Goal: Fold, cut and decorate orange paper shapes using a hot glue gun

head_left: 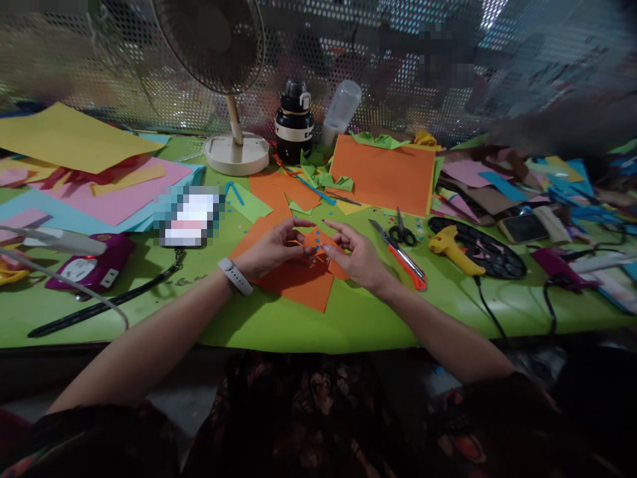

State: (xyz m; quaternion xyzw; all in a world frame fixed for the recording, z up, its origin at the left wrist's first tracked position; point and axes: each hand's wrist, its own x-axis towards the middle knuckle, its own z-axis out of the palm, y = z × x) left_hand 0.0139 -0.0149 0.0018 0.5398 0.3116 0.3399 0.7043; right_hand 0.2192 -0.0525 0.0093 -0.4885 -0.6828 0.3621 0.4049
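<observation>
Small orange paper piece (313, 237): located between the 2 hands, above a larger orange sheet (303, 290) on the green tabletop (279, 332). Blue dots show on its face; whether they are stuck down or loose cannot be told.

Right hand (359, 257): thumb laid on the piece, fingers bent around its edge, apparently pinching it. Left hand (269, 251): fingers curved and slightly parted, thumb tip at the near edge; whether it grips cannot be told.

Handling, in this inspector's judgement: a light pinch at the margins suits paper this small. Thumbs are best kept off the dots, and the piece kept level and low over the sheet so that anything loose drops there. Steadying opposite edges should limit creasing.

Containers: 1 black oval tray (520, 266) at right bears pink scraps (482, 254); other contents are too dark to identify. A yellow glue gun (455, 249) lies across its left part. The black bottle (293, 143) stands upright, its lid on and its contents hidden. Beside it, 1 translucent bottle (344, 105) leans to the right; no contents can be made out.
</observation>
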